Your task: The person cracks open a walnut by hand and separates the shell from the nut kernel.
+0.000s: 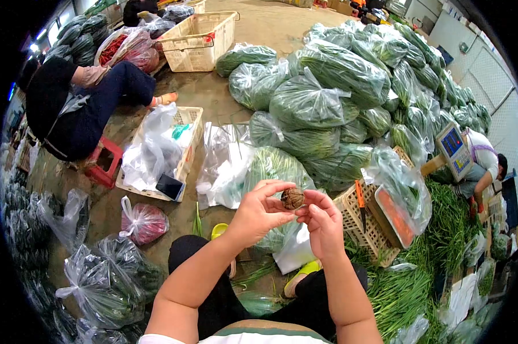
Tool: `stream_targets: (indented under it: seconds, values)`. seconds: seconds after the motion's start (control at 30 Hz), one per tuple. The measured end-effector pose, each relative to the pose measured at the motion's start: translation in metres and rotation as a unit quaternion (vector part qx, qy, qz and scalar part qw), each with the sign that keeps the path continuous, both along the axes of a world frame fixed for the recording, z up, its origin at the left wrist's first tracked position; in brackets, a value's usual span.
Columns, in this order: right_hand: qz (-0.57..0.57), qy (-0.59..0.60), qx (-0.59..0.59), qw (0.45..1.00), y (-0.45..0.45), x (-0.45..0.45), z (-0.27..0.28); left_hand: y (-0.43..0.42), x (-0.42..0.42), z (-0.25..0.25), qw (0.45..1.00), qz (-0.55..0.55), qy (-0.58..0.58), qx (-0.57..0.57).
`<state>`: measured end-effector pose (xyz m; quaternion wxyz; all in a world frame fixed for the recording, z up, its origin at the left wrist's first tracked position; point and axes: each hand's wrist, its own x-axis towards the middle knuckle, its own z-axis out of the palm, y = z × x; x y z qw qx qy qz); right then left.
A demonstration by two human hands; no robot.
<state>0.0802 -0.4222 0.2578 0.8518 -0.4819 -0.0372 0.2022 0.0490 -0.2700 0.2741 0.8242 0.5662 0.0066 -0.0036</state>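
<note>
One walnut [292,199], left fingers [273,188] pinching its left side, right fingers [318,199] grasping its right edge

No legible text or numbers.

We have a walnut [292,198] between our left hand [256,211] and right hand [323,222], bagged greens [313,103] ahead, a phone [169,186] in a basket [193,137] leftward, loose greens [393,298] beside a crate [378,239] rightward.

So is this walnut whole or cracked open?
Whole, as far as shows: the walnut between your left hand and right hand looks rounded, without visible gap; far side hidden.
</note>
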Motion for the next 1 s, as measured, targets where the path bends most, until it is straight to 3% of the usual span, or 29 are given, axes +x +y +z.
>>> stream_targets:
  seconds: [0.1, 0.17, 0.27, 0.77, 1.0]
  values:
    - [0.004, -0.018, -0.025, 1.0, 0.0, 0.001, 0.005, -0.001, 0.004, -0.01, 0.994, 0.017, -0.05, 0.097]
    - [0.002, -0.038, -0.037, 0.999, 0.001, 0.001, 0.003, -0.002, 0.004, -0.006, 0.969, 0.016, -0.044, 0.243]
    - [0.011, -0.054, -0.045, 0.997, 0.001, 0.001, 0.003, -0.003, 0.003, 0.002, 0.946, 0.029, -0.096, 0.308]
    - [0.061, -0.078, -0.091, 0.991, -0.002, 0.002, -0.003, 0.003, 0.002, -0.001, 0.863, 0.021, -0.24, 0.444]
    - [0.016, -0.197, -0.261, 0.945, 0.007, -0.001, -0.019, -0.004, -0.004, -0.005, 0.834, 0.029, -0.225, 0.504]
